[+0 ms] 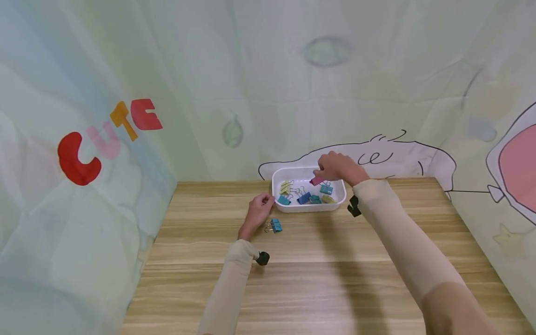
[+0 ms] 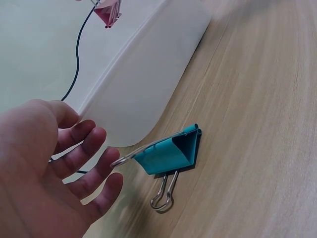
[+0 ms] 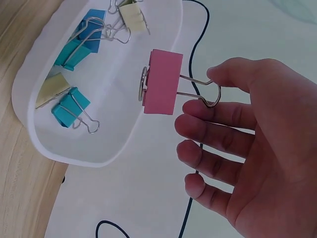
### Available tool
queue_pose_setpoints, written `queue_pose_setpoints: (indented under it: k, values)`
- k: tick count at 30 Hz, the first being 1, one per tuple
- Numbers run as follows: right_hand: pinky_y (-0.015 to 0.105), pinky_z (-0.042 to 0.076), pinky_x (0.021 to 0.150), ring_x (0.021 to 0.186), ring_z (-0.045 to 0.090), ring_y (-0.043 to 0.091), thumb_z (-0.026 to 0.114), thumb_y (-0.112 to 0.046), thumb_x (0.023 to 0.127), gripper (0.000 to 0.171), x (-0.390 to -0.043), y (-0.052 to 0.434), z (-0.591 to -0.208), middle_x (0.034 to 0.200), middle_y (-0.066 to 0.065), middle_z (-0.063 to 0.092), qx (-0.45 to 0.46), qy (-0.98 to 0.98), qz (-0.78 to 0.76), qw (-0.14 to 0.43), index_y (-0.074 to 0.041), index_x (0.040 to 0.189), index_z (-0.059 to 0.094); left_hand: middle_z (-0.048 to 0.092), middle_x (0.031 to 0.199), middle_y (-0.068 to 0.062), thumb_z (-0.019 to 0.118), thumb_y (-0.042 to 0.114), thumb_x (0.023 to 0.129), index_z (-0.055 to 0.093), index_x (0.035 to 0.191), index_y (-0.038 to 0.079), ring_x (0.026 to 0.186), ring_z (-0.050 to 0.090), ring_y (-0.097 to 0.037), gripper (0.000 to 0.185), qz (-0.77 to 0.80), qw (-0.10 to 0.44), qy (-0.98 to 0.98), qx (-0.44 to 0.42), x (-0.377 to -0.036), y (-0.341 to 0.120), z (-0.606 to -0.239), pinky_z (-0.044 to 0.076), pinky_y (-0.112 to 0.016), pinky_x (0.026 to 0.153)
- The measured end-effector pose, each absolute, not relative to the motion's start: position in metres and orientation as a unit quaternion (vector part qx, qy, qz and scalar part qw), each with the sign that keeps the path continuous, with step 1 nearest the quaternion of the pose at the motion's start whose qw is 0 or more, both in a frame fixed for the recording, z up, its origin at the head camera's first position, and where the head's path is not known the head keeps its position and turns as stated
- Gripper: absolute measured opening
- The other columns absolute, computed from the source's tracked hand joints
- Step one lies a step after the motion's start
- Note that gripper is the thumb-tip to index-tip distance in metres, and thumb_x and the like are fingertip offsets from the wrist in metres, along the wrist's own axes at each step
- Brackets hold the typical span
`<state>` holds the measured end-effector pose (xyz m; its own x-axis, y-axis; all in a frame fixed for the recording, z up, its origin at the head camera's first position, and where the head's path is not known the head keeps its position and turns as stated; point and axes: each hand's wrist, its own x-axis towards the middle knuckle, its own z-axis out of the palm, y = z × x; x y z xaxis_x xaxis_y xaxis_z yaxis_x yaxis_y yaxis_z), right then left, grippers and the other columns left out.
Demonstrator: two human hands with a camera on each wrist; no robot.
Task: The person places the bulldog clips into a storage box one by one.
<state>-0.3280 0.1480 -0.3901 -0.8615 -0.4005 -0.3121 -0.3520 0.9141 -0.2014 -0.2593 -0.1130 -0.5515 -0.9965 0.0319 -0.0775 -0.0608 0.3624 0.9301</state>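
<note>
My right hand [image 1: 331, 171] hovers over a white oval tray [image 1: 278, 204] and pinches the wire handle of a pink binder clip [image 1: 317, 180] between thumb and forefinger. The right wrist view shows that pink clip [image 3: 163, 82] hanging above the tray [image 3: 29, 124], held by the right hand [image 3: 200, 94]. My left hand [image 1: 263, 201] sits by the tray's left end, fingers loosely curled and holding nothing. A teal binder clip [image 1: 275, 225] lies on the table just beside it. In the left wrist view the teal clip [image 2: 171, 153] lies a little past the left hand [image 2: 94, 148].
Several blue, teal and yellow binder clips [image 3: 69, 106] lie in the tray. The wooden table [image 1: 318, 274] ends at a fabric backdrop behind the tray and on both sides. A black cord [image 3: 190, 39] runs behind the tray.
</note>
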Motion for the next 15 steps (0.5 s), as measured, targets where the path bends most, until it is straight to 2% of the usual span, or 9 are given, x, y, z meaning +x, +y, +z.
queue_pose_setpoints:
  k: [6, 15]
  values:
    - [0.041, 0.057, 0.080, 0.089, 0.063, 0.028, 0.067, -0.036, 0.100, 0.031, -0.3315, 0.1468, -0.3888, 0.098, 0.009, 0.067, -0.187, 0.965, -0.087, 0.164, -0.008, 0.112, 0.068, 0.067, 0.102, -0.019, 0.052, 0.023, 0.109, 0.067, 0.109, 0.001, 0.085, 0.058, -0.021, 0.026, 0.567, 0.043, 0.822, -0.006, -0.2586, -0.1136, -0.5527, 0.048, -0.029, 0.076]
    - [0.045, 0.055, 0.081, 0.093, 0.060, 0.030, 0.062, -0.034, 0.103, 0.031, -0.3324, 0.1453, -0.3878, 0.107, 0.011, 0.065, -0.204, 0.965, -0.070, 0.151, -0.009, 0.121, 0.063, 0.067, 0.103, -0.020, 0.052, 0.023, 0.110, 0.066, 0.108, 0.001, 0.086, 0.058, -0.021, 0.026, 0.565, 0.041, 0.824, 0.000, -0.2595, -0.1151, -0.5538, 0.048, -0.030, 0.076]
